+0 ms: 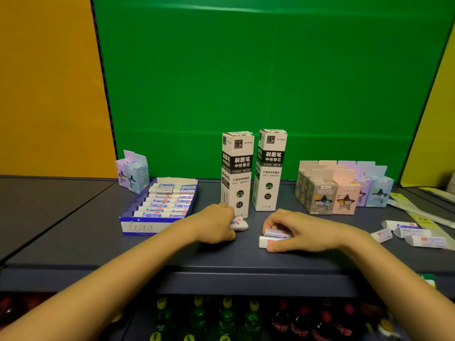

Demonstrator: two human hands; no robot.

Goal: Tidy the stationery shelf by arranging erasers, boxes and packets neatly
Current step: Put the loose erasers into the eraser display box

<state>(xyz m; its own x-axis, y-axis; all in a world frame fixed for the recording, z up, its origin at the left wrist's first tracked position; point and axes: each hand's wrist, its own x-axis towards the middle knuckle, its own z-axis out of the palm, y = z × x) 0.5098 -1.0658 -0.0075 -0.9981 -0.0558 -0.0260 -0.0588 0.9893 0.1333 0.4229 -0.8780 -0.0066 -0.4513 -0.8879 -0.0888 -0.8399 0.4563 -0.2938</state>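
- left hand (216, 223) fingers curled round one eraser (240, 224), just in front of left refill box (237, 173)
- right hand (299, 230) grips stacked erasers (272, 238), front-right of that box

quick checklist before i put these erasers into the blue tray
1. Left hand has a firm hold on its eraser: ok, fingers are curled round it.
2. Right hand has hold of the stacked erasers: ok.
3. Blue tray has free room: cannot tell, the visible rows look full.
4. Tall box is clear of the left hand: cannot tell, the hand sits right at its base.
5. All erasers gathered: not ok, loose erasers lie on the shelf to the right.
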